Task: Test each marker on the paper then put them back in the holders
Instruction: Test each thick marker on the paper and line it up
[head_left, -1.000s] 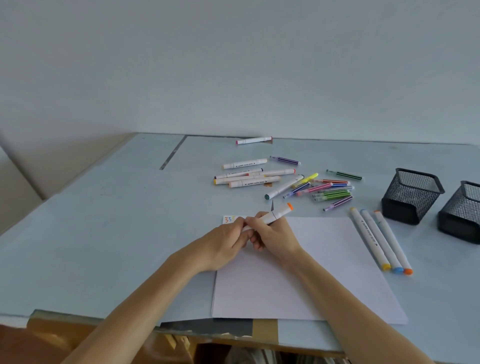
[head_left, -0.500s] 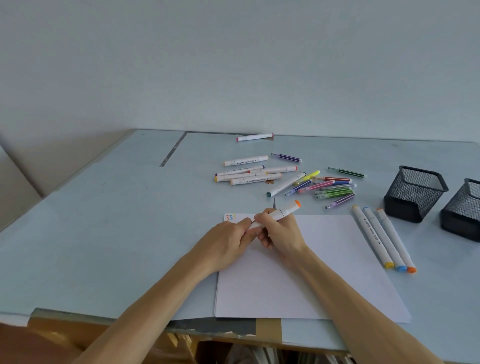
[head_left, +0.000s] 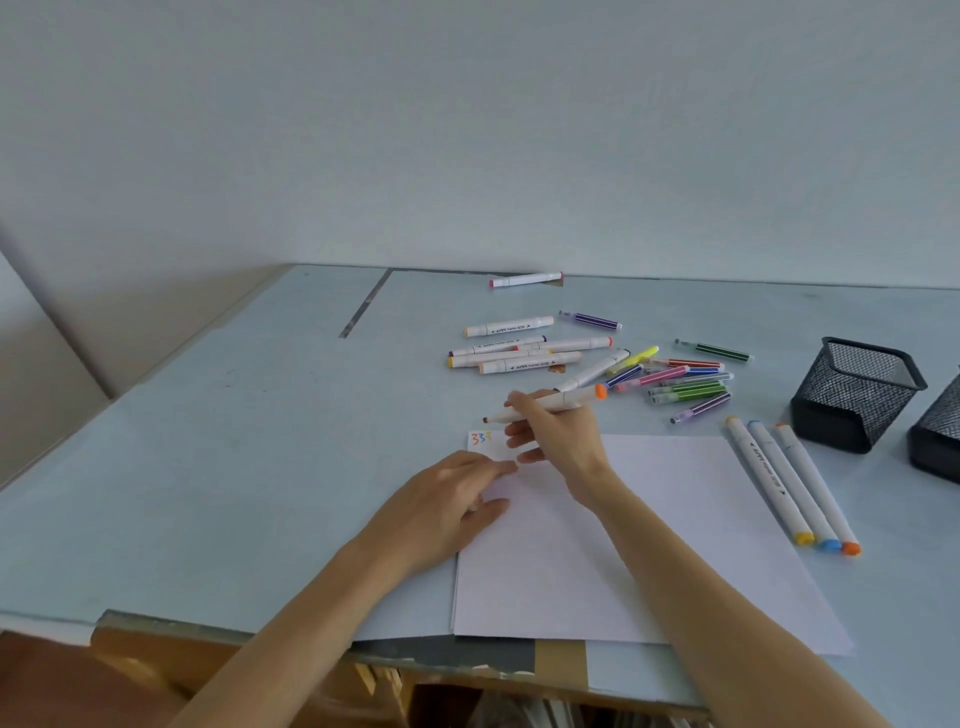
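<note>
White paper lies before us on the pale blue table, three small coloured marks at its far left corner. Our right hand pinches an orange-capped marker, its bare tip pointing left above those marks. Our left hand rests on the paper's left edge, fingers loosely curled; we cannot tell whether it hides the pulled cap.

The exposed tip could smear our left fingers or stray over the earlier marks, we judge, since both sit just beneath it. If the left hand lifts, the sheet may slide under the stroke.

The paper's near edge overhangs the table's near edge, so leaning there could crease it. Open paper runs right and near. Three markers lie just beside its right edge, loose markers beyond its far edge, and two mesh holders stand at far right.
</note>
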